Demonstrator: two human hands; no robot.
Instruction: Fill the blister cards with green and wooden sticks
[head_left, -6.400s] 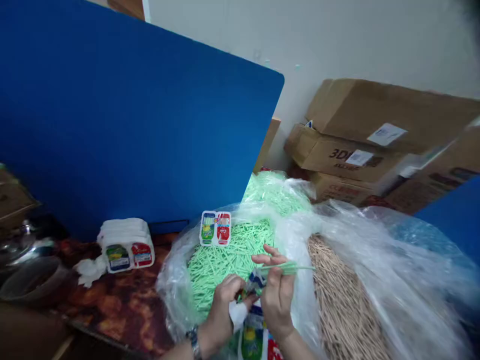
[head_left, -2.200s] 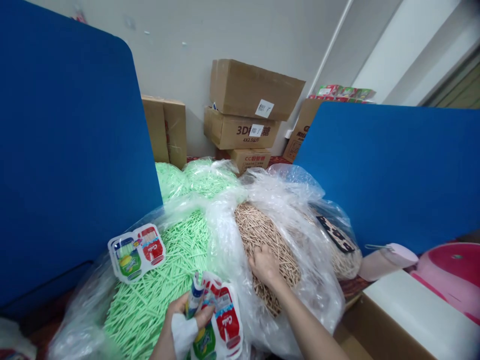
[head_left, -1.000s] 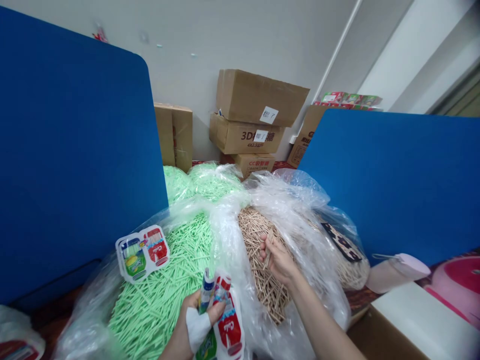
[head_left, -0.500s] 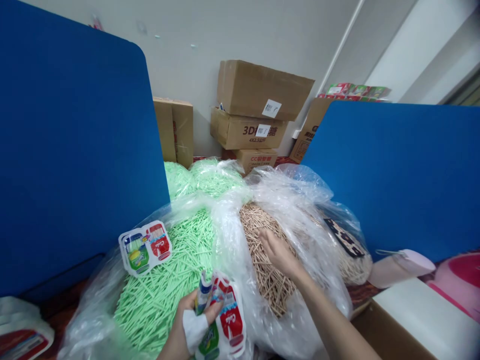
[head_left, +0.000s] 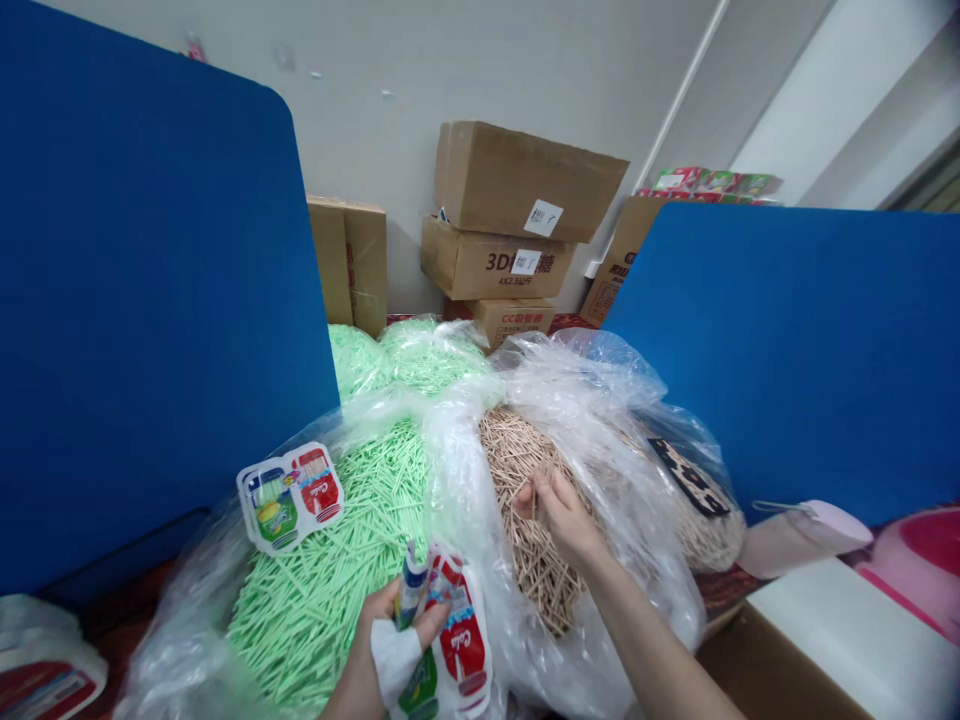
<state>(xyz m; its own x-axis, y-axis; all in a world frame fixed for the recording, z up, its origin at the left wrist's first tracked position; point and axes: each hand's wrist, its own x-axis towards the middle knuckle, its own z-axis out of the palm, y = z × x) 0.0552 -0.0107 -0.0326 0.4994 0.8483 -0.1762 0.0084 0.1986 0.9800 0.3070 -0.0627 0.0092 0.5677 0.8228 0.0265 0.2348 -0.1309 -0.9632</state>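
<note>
Right hand [head_left: 562, 515] curled over brown sticks [head_left: 544, 590]
Its forearm [head_left: 649, 625] slants behind; whether it pinches any, I cannot tell. The left hand [head_left: 386, 625] pinches a printed packet [head_left: 465, 640], green sticks [head_left: 330, 560] just beyond.

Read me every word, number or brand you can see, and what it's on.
"Cola": red half of the packet in the left hand
"Cola": red half of the flat packet by the green sticks
"3D": middle stacked box, next characters partly under a white label
"4X2.5": same box, below
"CC": lowest stacked box, next characters blurred
Too small or blurred: green halves, white label, top box's label, left carton, right carton
</note>
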